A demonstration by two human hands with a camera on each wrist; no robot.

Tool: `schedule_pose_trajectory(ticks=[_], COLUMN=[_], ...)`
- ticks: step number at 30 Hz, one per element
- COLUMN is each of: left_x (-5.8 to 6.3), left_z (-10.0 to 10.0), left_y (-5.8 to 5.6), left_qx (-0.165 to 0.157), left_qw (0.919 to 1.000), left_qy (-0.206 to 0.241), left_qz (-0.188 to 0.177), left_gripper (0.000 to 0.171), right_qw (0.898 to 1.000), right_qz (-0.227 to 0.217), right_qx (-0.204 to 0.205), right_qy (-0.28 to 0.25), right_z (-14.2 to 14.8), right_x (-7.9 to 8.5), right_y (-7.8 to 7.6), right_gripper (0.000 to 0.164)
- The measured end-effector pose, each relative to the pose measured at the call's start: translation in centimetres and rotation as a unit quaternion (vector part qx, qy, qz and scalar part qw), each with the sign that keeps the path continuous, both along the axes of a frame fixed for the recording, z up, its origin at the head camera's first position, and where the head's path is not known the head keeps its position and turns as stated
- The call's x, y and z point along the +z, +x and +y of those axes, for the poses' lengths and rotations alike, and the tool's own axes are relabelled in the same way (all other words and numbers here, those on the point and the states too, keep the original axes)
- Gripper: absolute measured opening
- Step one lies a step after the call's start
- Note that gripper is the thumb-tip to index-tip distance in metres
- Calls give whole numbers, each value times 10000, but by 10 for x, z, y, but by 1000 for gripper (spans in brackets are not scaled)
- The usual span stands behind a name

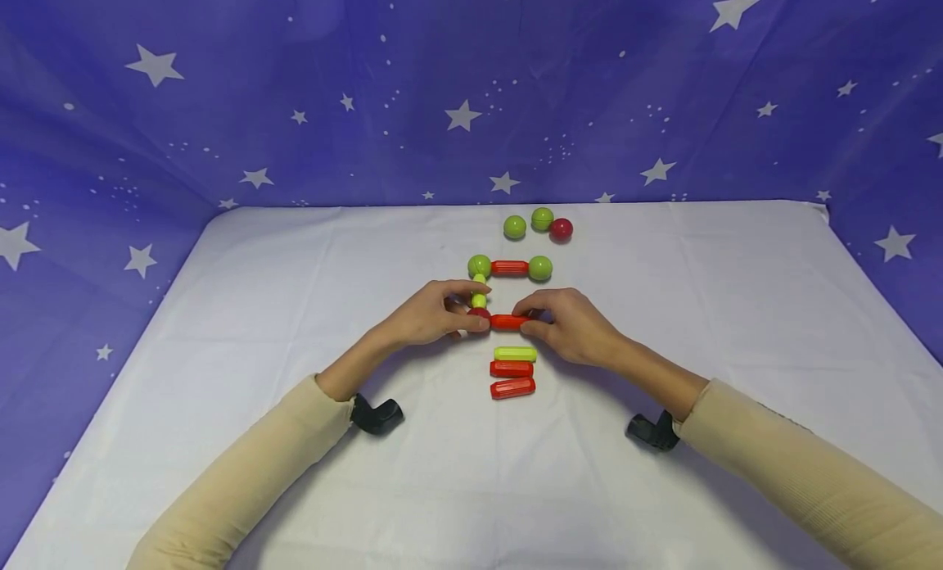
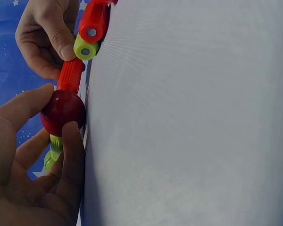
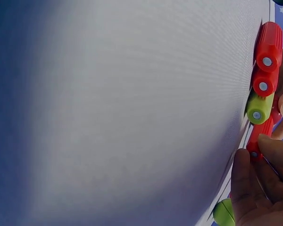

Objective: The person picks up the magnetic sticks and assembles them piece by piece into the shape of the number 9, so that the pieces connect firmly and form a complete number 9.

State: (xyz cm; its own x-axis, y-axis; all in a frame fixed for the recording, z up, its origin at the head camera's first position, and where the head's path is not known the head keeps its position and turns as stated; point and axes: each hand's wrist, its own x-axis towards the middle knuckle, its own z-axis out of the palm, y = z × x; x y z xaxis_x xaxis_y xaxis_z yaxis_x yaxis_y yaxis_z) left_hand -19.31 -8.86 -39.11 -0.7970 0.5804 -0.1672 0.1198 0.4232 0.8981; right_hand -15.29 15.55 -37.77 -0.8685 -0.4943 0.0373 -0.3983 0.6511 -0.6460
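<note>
My left hand (image 1: 430,314) pinches a dark red ball (image 2: 63,113) between thumb and fingers. A red ribbed rod (image 1: 505,322) meets the right side of that ball, and my right hand (image 1: 570,324) grips the rod's other end with thumb and fingers. From the red ball a yellow-green rod (image 1: 479,298) runs away from me to a green ball (image 1: 480,265), partly covered by my left fingers. Another red rod (image 1: 510,268) joins this green ball to a second green ball (image 1: 540,268) on the right.
Nearer to me lie a loose yellow-green rod (image 1: 515,354) and two red rods (image 1: 512,369), with round grey discs in their ends. At the back sit two green balls (image 1: 515,227) and a red ball (image 1: 561,230). A starry blue cloth (image 1: 412,144) hangs behind the white table (image 1: 331,488).
</note>
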Motion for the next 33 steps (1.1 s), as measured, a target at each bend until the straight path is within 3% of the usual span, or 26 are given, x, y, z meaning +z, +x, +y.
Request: schedule_pose_trajectory(ticks=[8, 13, 17, 25, 29, 33], left_x=[1, 2, 1, 0, -1, -1], left_z=[0, 0, 0, 0, -1, 0], left_y=[0, 2, 2, 1, 0, 0], left_qx=[40, 70, 57, 93, 111, 112], left_qw=[10000, 10000, 10000, 9999, 9998, 9998], left_qy=[30, -10, -19, -30, 4, 33], left_qz=[-30, -23, -24, -45, -133, -176], left_gripper=[55, 54, 55, 55, 54, 53], right_qw=[9999, 9989, 9949, 9750, 9722, 9759], right_qz=[-20, 106, 460, 1223, 1211, 857], right_qx=[43, -214, -683, -1733, -1984, -2007], right_qy=[-153, -393, -580, -659, -284, -25], right_z=[2, 9, 19, 40, 46, 50], right_x=[0, 4, 8, 4, 2, -1], right_y=[-3, -13, -29, -75, -93, -106], right_gripper=[22, 22, 21, 20, 25, 39])
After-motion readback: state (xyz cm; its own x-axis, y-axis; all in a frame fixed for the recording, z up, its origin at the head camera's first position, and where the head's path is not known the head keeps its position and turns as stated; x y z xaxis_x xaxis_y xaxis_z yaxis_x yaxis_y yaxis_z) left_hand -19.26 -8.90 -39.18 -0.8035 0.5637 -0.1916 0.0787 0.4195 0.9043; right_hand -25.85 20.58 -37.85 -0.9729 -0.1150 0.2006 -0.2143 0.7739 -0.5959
